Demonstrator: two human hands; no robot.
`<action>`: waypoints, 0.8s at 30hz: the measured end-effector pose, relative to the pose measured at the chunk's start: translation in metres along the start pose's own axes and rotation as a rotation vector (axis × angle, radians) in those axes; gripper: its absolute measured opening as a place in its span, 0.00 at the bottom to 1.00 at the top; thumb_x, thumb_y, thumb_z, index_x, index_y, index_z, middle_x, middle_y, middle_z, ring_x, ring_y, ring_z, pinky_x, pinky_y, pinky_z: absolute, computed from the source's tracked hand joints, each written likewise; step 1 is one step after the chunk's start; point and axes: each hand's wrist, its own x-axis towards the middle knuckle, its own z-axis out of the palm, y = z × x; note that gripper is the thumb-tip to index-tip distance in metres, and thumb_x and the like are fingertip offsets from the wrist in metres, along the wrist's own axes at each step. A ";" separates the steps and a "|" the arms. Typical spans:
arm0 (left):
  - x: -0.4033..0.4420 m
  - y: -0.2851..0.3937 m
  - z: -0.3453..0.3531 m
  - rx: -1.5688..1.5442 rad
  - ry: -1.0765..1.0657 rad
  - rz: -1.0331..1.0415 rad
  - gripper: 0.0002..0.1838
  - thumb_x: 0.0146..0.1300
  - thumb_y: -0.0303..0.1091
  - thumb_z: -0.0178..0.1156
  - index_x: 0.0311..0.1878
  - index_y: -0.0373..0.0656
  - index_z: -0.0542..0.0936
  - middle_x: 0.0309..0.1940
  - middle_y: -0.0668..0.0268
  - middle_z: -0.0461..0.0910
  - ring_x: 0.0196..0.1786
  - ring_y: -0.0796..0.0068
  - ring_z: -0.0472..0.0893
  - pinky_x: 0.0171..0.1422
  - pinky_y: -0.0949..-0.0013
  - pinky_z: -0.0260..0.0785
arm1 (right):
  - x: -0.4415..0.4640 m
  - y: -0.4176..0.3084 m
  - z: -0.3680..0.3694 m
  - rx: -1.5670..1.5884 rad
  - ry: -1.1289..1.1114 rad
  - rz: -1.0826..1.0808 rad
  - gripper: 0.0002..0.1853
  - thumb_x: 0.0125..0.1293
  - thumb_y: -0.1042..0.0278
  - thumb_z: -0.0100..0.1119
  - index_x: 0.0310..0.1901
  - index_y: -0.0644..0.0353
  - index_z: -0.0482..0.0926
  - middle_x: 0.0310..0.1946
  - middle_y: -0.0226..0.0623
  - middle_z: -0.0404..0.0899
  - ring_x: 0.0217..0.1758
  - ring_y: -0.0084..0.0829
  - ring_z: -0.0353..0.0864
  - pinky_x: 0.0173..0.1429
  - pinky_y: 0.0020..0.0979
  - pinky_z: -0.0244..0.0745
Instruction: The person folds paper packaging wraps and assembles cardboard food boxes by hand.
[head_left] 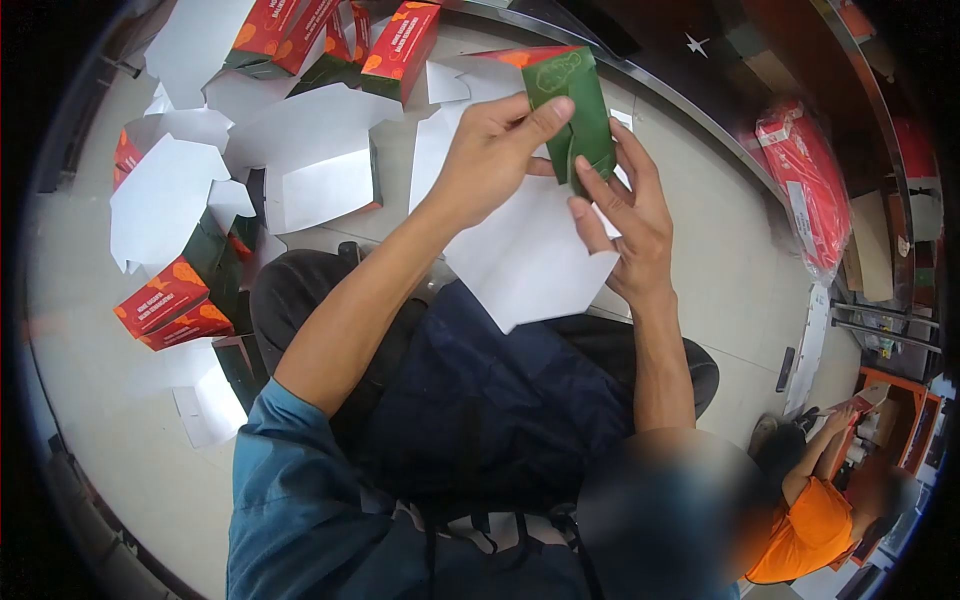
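Observation:
Above my lap I hold a partly folded cardboard box [570,85]. Its green end panel faces me, a strip of its red side shows at the top, and its white inner flap hangs toward my knees. My left hand [495,155] pinches the green panel, thumb on its face and the other fingers partly hidden. On the other side, my right hand [635,215] grips the panel's lower corner, with fingertips on the green face near a folded tab and the palm beside the white flap.
Several red and green boxes [175,300] with white insides lie open on the tiled floor [720,290] to the left. A red plastic-wrapped pack [805,190] sits at the right by dark furniture. At lower right, a person in an orange shirt [810,530] holds a piece of cardboard.

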 end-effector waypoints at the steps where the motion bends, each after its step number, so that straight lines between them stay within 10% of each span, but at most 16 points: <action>1: -0.001 -0.005 0.001 0.057 -0.005 0.046 0.18 0.72 0.42 0.58 0.50 0.35 0.83 0.41 0.63 0.83 0.42 0.75 0.82 0.47 0.70 0.78 | -0.001 0.001 0.001 -0.034 0.031 0.010 0.21 0.56 0.76 0.71 0.53 0.55 0.84 0.67 0.55 0.64 0.69 0.54 0.69 0.64 0.48 0.77; 7: -0.014 -0.016 0.013 0.220 -0.062 -0.002 0.16 0.71 0.39 0.59 0.41 0.33 0.84 0.41 0.61 0.80 0.42 0.75 0.80 0.48 0.70 0.73 | -0.002 0.011 0.007 -0.176 0.203 0.026 0.22 0.55 0.76 0.72 0.53 0.60 0.82 0.62 0.52 0.69 0.66 0.50 0.72 0.66 0.46 0.75; 11: -0.010 -0.009 0.019 0.180 0.075 0.197 0.16 0.70 0.39 0.59 0.53 0.38 0.79 0.43 0.63 0.82 0.43 0.69 0.83 0.44 0.63 0.77 | -0.013 0.024 0.007 0.082 0.093 0.178 0.36 0.55 0.72 0.74 0.66 0.58 0.68 0.64 0.50 0.68 0.67 0.45 0.71 0.70 0.44 0.68; 14: -0.016 -0.014 0.009 0.878 0.002 0.384 0.15 0.67 0.35 0.61 0.56 0.46 0.80 0.48 0.61 0.82 0.45 0.63 0.82 0.45 0.64 0.76 | -0.007 0.028 -0.008 0.522 0.083 0.345 0.46 0.55 0.67 0.74 0.72 0.58 0.56 0.67 0.50 0.65 0.71 0.43 0.66 0.74 0.43 0.61; 17: -0.030 -0.030 0.022 1.533 -0.641 0.303 0.19 0.59 0.32 0.60 0.56 0.48 0.80 0.52 0.59 0.80 0.54 0.53 0.79 0.51 0.60 0.74 | 0.012 0.015 -0.032 0.582 0.157 0.345 0.47 0.57 0.62 0.71 0.74 0.59 0.53 0.70 0.48 0.61 0.74 0.38 0.60 0.75 0.38 0.55; 20: -0.050 -0.064 0.033 1.486 -0.835 0.374 0.21 0.64 0.40 0.59 0.60 0.47 0.77 0.54 0.54 0.78 0.57 0.52 0.77 0.58 0.59 0.71 | 0.020 -0.003 -0.040 0.046 0.192 0.305 0.32 0.63 0.73 0.62 0.69 0.60 0.64 0.66 0.43 0.69 0.67 0.34 0.68 0.70 0.32 0.61; 24: -0.041 -0.084 0.026 0.499 -0.361 -0.042 0.28 0.68 0.55 0.55 0.62 0.45 0.74 0.56 0.53 0.76 0.59 0.57 0.76 0.64 0.54 0.67 | -0.002 0.027 -0.043 0.339 0.019 0.358 0.18 0.61 0.84 0.57 0.53 0.63 0.82 0.56 0.38 0.80 0.63 0.32 0.75 0.66 0.30 0.67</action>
